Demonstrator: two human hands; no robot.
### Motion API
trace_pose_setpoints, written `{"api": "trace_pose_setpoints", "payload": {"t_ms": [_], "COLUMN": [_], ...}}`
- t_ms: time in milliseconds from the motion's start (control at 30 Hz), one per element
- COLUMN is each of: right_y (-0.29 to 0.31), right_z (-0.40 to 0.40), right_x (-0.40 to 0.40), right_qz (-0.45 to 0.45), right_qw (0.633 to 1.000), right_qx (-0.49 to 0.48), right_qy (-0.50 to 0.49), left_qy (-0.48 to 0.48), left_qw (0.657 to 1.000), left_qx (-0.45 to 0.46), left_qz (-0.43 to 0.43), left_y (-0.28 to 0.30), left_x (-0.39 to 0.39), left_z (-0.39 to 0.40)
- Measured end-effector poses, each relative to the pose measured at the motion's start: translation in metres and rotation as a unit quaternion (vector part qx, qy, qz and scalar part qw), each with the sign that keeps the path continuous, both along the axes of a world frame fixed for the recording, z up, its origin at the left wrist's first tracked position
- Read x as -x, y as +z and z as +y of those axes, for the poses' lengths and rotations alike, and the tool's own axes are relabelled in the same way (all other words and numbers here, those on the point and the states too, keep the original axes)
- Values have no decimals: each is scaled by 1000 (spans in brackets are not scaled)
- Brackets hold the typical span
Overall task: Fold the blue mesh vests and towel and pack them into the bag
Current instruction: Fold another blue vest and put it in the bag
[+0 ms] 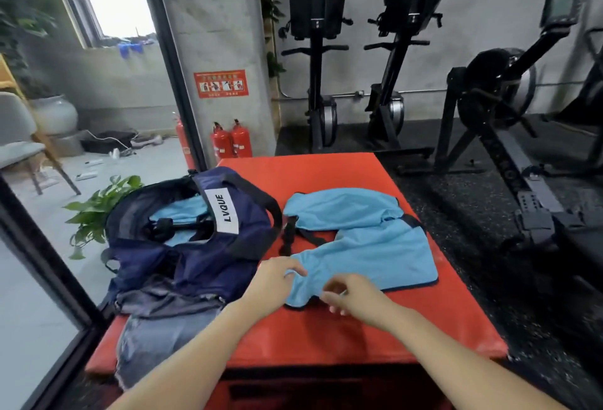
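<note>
Pinching blue mesh vest [365, 246] with both hands, left [274, 282], right [355, 295], navy bag [195, 240] labelled LVQUE

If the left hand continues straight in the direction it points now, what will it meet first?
The left hand points up-right and already grips the near edge of the light blue mesh vest. Going on, it would slide over more of that vest, then probably its black strap; depth is unclear.
</note>
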State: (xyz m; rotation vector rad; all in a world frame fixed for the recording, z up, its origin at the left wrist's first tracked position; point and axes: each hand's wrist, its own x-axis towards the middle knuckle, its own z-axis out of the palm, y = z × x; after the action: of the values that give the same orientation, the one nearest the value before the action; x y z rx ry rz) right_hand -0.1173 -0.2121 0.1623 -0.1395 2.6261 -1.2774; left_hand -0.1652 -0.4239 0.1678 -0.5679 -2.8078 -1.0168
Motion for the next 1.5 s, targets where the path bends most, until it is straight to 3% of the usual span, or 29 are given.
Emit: {"api": "trace_pose_setpoints", "payload": {"t_ms": [133, 233, 400, 500, 633, 767, 1000, 1167, 1400, 1500], "right_y": [-9, -7, -17, -21, -26, -24, -21, -14, -7, -5], "right_z": [29, 46, 70, 73, 67, 76, 139, 159, 167, 165], "right_x": [8, 14, 22, 20, 18, 25, 9, -24, -61, -64], "right_qz": [79, 94, 86, 99, 154, 196, 182, 165, 58, 53], "right_qw": [994, 988, 979, 977, 947, 939, 958, 972, 963, 963], "right_qx": [-75, -122, -179, -187, -278, -283, -184, -123, -262, -265], "right_qy": [-28, 6, 48, 33, 34, -18, -126, -117, -8, -15], "left_qy": [-39, -63, -75, -75, -47, -46, -29, -56, -144, -162], "left_qw": [998, 993, 982, 987, 997, 996, 998, 998, 978, 969], "left_qx": [30, 95, 174, 129, 5, -2, 5, 14, 149, 174], "left_qz": [-33, -40, 28, 60, 63, 71, 60, 39, -22, -62], "left_y": [-22, -27, -34, -34, -21, -11, -14, -16, -21, -13], "left_x": [-11, -7, -1, 6, 11, 13, 2, -16, -43, -55], "left_z": [12, 19, 28, 29, 34, 26, -8, -22, -33, -28]}}
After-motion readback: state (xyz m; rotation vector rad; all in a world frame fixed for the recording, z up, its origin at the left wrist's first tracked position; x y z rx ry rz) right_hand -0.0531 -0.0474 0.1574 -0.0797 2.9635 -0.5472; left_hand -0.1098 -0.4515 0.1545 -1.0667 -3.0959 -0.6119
